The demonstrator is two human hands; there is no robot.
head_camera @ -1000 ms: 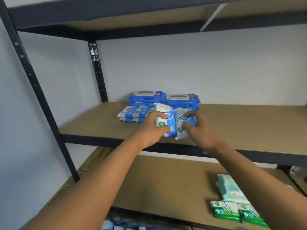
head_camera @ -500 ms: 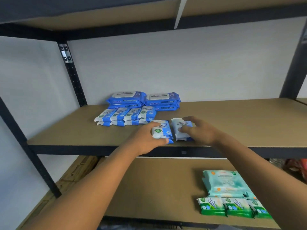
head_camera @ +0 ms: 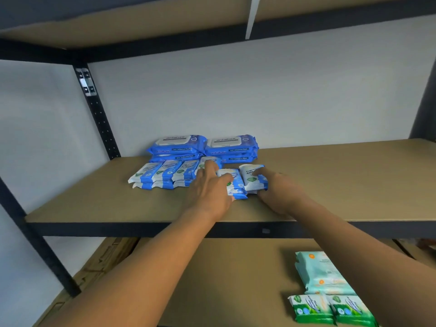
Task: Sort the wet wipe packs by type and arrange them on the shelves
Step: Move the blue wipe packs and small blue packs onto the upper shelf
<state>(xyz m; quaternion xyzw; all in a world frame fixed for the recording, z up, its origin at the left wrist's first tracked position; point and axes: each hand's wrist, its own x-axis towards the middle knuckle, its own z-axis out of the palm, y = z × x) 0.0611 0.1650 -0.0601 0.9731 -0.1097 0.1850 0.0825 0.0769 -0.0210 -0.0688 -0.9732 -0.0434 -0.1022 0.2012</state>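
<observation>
**Q:** What is held on the shelves, left to right?

**A:** On the middle brown fibreboard shelf [head_camera: 342,180], a row of small white-and-blue wipe packs [head_camera: 162,173] is laid flat, apparently in two layers. Just behind it, two stacks of large blue wipe packs with grey lids [head_camera: 203,147] are set side by side near the white wall. On the lower brown fibreboard shelf [head_camera: 224,279], at the right, a mint-green wipe pack [head_camera: 318,272] is seen, with small green-and-white wipe packs [head_camera: 330,310] just in front of it.

**Q:** What else is around?

**A:** A black perforated metal upright [head_camera: 99,119] is recorded at the far left. Part of the row's right end is covered by the left hand [head_camera: 207,192].

**Q:** And the packs in hand?

**A:** The left loose white-and-blue pack [head_camera: 233,185] is held between thumb and curled fingers, and the row's last pack is touched by the straight forefinger. Touching it on the right, the right loose white-and-blue pack [head_camera: 251,177] is pinched by the right hand [head_camera: 280,194], forefinger on top and thumb at the near edge.
</observation>
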